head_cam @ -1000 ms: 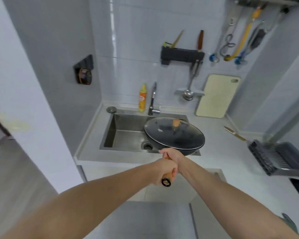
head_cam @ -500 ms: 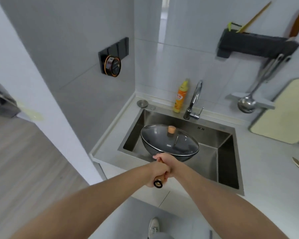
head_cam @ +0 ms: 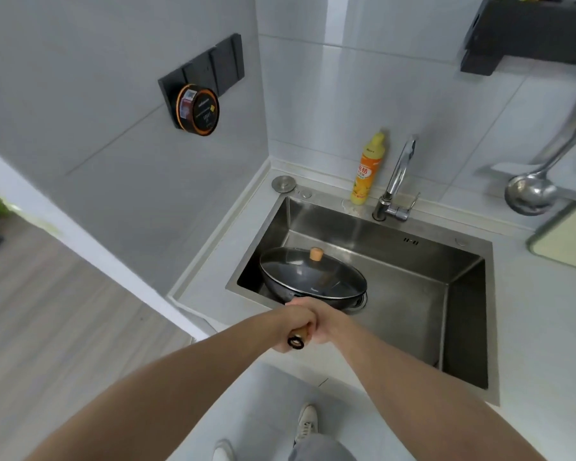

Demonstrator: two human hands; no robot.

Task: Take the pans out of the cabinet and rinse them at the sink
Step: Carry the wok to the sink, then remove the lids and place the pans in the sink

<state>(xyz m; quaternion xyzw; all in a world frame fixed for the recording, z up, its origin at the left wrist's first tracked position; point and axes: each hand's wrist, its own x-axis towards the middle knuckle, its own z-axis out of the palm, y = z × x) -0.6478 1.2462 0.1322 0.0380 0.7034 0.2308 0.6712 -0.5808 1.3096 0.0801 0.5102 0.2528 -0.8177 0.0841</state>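
Wok point(head_cam: 313, 277), lidded, low in sink point(head_cam: 413, 314); left hand point(head_cam: 295, 322) and right hand point(head_cam: 330, 324) fingers wrap its handle point(head_cam: 300, 334). Lower level; the lid point(head_cam: 310, 272) may slide.

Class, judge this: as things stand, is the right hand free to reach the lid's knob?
Probably not at once. The right hand grips the wok handle together with the left hand. The knob itself stands uncovered on the lid, so only the grip hinders it.
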